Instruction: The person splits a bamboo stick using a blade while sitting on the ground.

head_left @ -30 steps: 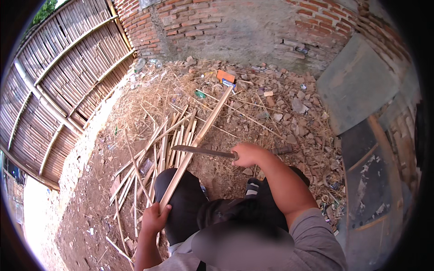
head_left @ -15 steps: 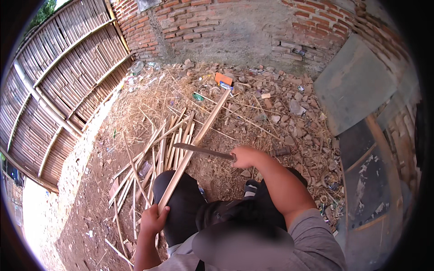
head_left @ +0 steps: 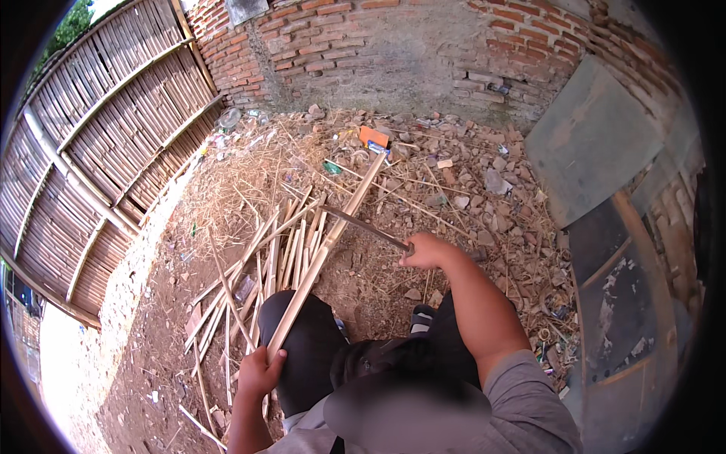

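My left hand [head_left: 259, 371] is closed round the near end of a long split bamboo strip [head_left: 324, 256]. The strip slants away over my left knee toward the rubble, its far end close to an orange piece. In my right hand [head_left: 428, 251] is a machete [head_left: 372, 230], gripped by its handle, with the blade pointing left and slightly away. Its blade crosses the upper half of the strip; whether it touches cannot be told. Under and left of the strip lies a loose pile of thin bamboo slats [head_left: 291, 250] on the dirt.
A brick wall [head_left: 393, 60] stands ahead, with broken bricks and dry straw [head_left: 227, 170] at its foot. Along the left runs a bamboo fence [head_left: 106, 129]. Grey and dark panels [head_left: 594, 144] lean on the right. An orange piece [head_left: 373, 137] lies among the rubble.
The machete has shifted away and to the right, its blade now crossing the strip farther up and at a steeper slant. My left hand and the strip have barely moved.
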Demonstrator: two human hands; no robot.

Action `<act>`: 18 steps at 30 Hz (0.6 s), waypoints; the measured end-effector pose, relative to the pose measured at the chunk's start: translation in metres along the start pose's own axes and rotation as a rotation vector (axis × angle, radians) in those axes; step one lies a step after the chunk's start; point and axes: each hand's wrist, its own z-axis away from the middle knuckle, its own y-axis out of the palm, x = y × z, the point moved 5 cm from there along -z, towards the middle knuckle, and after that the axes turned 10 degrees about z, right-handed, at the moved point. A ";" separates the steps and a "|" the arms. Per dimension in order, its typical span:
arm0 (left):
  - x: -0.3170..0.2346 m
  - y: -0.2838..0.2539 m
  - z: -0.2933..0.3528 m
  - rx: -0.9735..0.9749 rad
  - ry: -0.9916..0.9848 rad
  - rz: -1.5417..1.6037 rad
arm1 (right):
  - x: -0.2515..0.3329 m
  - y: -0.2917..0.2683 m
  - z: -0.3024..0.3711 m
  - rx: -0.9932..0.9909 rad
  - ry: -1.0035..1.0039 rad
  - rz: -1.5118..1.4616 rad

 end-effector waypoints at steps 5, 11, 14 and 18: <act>-0.002 0.000 0.000 0.003 0.012 0.016 | 0.010 0.016 -0.007 -0.013 -0.060 -0.002; -0.004 -0.002 -0.001 0.011 0.016 -0.008 | 0.024 0.034 -0.011 -0.024 -0.175 0.066; -0.001 0.000 -0.001 -0.001 0.028 0.008 | 0.021 0.033 -0.010 -0.030 -0.193 0.022; 0.002 -0.002 -0.001 0.000 0.015 0.021 | 0.029 0.009 0.008 0.029 -0.104 0.035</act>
